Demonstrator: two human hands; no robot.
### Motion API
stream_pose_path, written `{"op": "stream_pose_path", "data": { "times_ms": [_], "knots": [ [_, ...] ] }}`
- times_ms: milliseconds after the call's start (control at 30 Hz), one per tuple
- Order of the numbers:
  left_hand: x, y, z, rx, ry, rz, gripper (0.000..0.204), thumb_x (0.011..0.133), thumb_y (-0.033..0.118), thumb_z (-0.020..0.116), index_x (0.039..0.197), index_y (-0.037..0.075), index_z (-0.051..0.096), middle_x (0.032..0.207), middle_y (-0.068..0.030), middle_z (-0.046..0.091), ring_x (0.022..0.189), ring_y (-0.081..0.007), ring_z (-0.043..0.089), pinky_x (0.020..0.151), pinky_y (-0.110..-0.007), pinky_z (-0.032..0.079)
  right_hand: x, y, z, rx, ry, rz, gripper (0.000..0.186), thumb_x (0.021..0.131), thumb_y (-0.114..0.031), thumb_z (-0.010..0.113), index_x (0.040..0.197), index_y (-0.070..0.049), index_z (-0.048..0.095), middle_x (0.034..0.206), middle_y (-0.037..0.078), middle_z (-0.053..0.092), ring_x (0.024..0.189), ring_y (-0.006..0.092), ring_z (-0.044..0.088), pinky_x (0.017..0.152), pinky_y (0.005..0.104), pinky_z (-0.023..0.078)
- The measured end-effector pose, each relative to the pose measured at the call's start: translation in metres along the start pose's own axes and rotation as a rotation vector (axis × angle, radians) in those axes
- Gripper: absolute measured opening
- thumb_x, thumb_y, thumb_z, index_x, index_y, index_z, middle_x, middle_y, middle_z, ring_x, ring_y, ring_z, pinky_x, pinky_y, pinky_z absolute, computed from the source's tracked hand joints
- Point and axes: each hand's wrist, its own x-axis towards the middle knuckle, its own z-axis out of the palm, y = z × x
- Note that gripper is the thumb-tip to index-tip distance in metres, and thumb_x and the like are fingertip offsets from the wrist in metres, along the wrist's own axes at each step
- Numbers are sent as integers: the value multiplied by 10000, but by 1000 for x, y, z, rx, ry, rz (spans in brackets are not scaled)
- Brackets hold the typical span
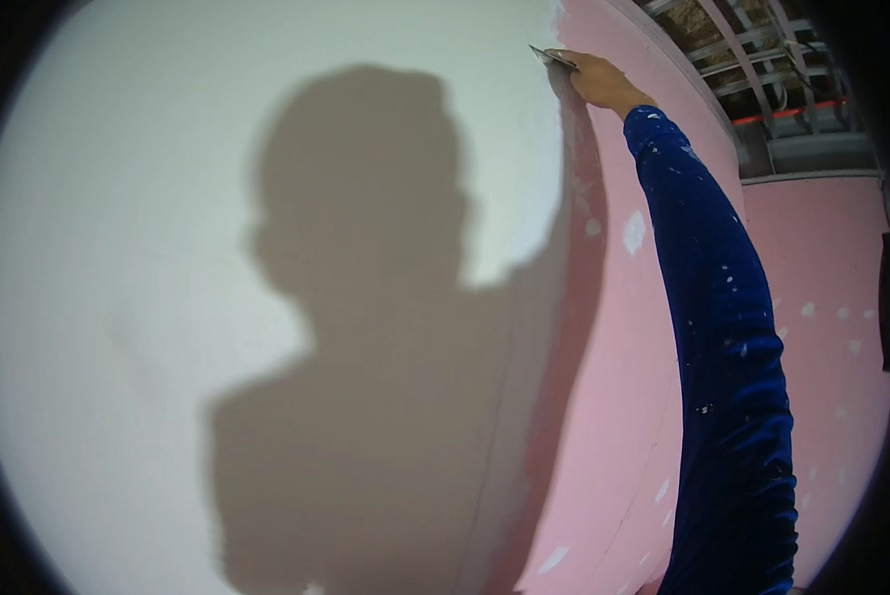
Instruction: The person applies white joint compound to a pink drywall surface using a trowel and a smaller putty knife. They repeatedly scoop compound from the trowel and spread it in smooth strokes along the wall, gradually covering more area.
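Observation:
High on the wall, my right hand is closed round a putty knife, its thin blade angled up and to the left. The blade is at the border between the white coated wall and the bare pink board; whether it touches the surface is hard to tell. My right arm, in a blue sleeve flecked with white, reaches up from the lower edge. My left hand is out of the picture.
A large shadow of my head, shoulders and raised arm falls across the wall. White filler spots dot the pink board. An adjoining pink wall stands at the right, below an open ceiling with metal framing.

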Motion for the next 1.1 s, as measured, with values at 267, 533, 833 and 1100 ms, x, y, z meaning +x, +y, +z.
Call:
{"op": "stream_pose_path", "data": {
  "times_ms": [267, 533, 833, 1100],
  "knots": [
    [2, 39, -43, 115, -38, 47, 786, 922, 373, 761, 1450, -118, 448, 1208, -279, 691, 1052, -298, 700, 916, -401, 558, -9, -7, 8, -44, 59, -28, 607, 869, -69, 482, 1457, -194, 562, 1220, 255, 683, 1119, 433, 651, 998, 476, 494],
    [-12, 43, -80, 19, -166, -3, 696, 927, 326, 768, 1400, -104, 492, 978, -179, 687, 808, -196, 652, 712, -347, 530, -70, -37, 10, -45, 152, -11, 549, 897, -83, 495, 1419, -220, 599, 1145, 202, 720, 1005, 414, 696, 914, 484, 532],
    [-22, 55, -90, 38, -192, 13, 612, 926, 289, 774, 1344, -92, 540, 756, -91, 678, 639, -132, 592, 557, -310, 489, -152, -71, 18, -86, 336, -104, 505, 930, -47, 512, 1409, -177, 604, 1321, 160, 671, 1155, 339, 659, 983, 450, 521],
    [-31, 58, -68, 1, -133, 11, 664, 917, 307, 784, 1368, -100, 518, 862, -148, 708, 749, -181, 649, 649, -340, 529, -65, -9, -2, 165, 381, -131, 481, 967, -114, 481, 1439, -168, 561, 1288, 207, 668, 1167, 431, 630, 1017, 498, 492]
  ]
}}
